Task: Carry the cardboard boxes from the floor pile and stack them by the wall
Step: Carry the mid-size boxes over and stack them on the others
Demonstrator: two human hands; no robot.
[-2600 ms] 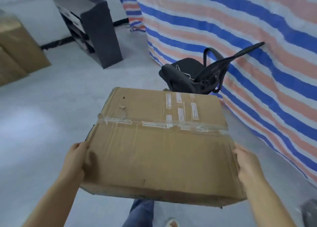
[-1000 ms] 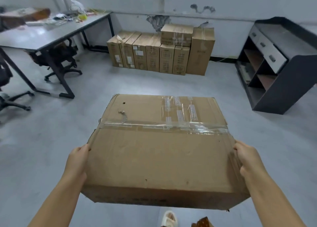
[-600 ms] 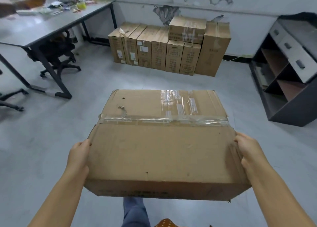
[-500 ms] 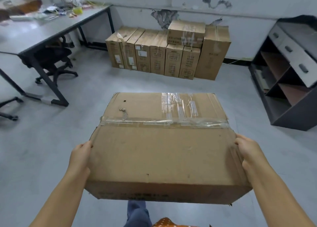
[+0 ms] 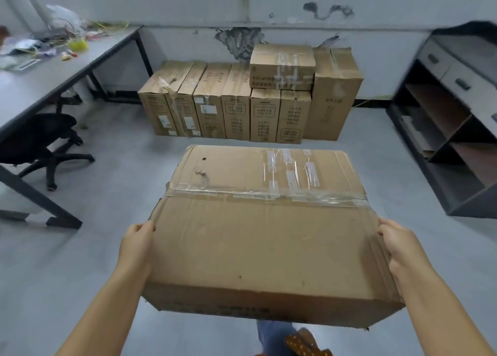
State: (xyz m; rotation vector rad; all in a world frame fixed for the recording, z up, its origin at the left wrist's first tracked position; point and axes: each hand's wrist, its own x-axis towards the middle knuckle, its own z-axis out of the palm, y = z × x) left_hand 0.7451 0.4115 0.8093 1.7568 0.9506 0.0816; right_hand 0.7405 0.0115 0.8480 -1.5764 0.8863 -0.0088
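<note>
A person carries a taped cardboard box at waist height across a grey floor, facing the row of boxes already lined up against the wall. The left hand presses against the box's left side with the thumb hooked over its top edge; the right hand does the same on the right side. The fingers of both run under or behind the cardboard, out of sight.

The step in hand appears to be the walk to the stack. Done well, it likely means keeping the box level and close to the body, since it is gripped only at its near corners and its far end hangs unsupported. The one smaller box lying on top of the row suggests where a second layer begins; the open tops to its left look like the natural landing spot. A desk with an office chair stands to the left, a dark shelf unit to the right, leaving a lane between.
</note>
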